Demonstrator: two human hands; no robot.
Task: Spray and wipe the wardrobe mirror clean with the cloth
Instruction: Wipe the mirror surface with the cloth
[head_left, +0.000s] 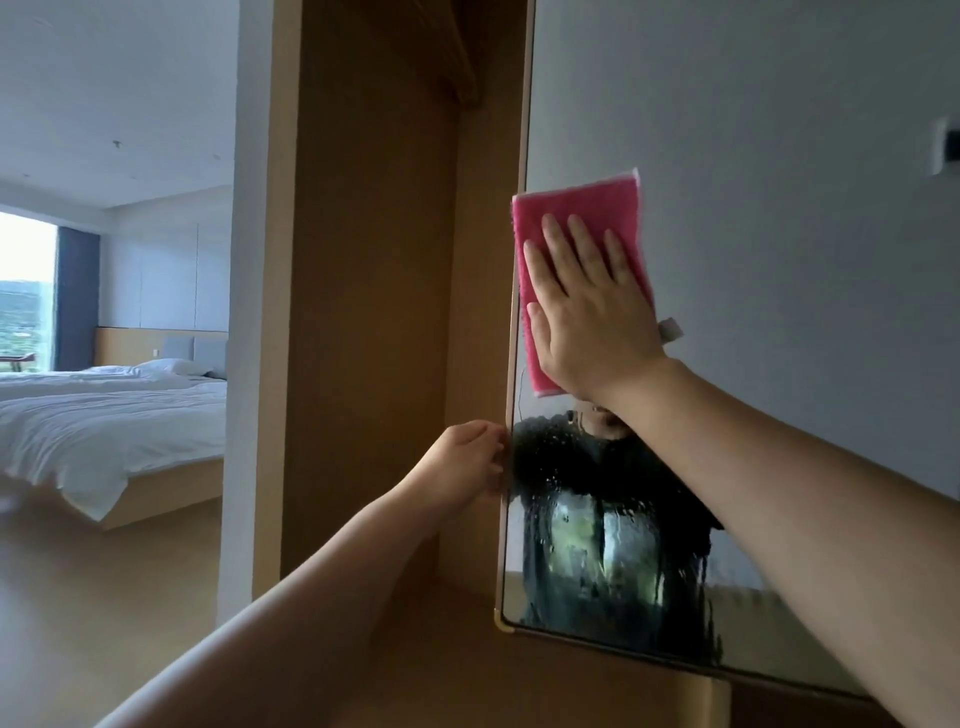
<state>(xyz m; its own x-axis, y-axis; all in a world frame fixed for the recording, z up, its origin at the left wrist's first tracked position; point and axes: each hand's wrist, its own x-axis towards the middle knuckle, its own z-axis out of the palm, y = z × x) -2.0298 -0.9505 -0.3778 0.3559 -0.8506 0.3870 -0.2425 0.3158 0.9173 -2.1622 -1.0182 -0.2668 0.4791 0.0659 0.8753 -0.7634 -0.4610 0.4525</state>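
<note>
flat palm presses pink cloth to the mirror's left edge

the right hand (587, 317) lies flat with its fingers spread apart, palm pressing a pink microfibre cloth (576, 244) against the glass of the wardrobe mirror (779, 208). the cloth is folded into a tall rectangle; most of it shows above and to the left of the fingers, its left edge reaches the mirror's thin gold frame (511, 364), and a strip of pink shows below the heel of the palm. a pale tag or corner sticks out just to the right of the wrist.

below that hand the glass is wet: beads and streaks of spray run down over a dark reflection of the person's upper body, reaching almost to the frame's rounded bottom corner. above and to the right of the hand the glass reflects a plain grey wall.

lower and to the left, the left hand (467, 457) is curled, fingers together, closed on the mirror's left edge, its fingertips touching the frame. whether they wrap behind the edge cannot be told.

left of both hands stands the open wooden wardrobe (374, 312), and well beyond it a bed (114, 415) with white linen by a bright window (26, 291).
</note>
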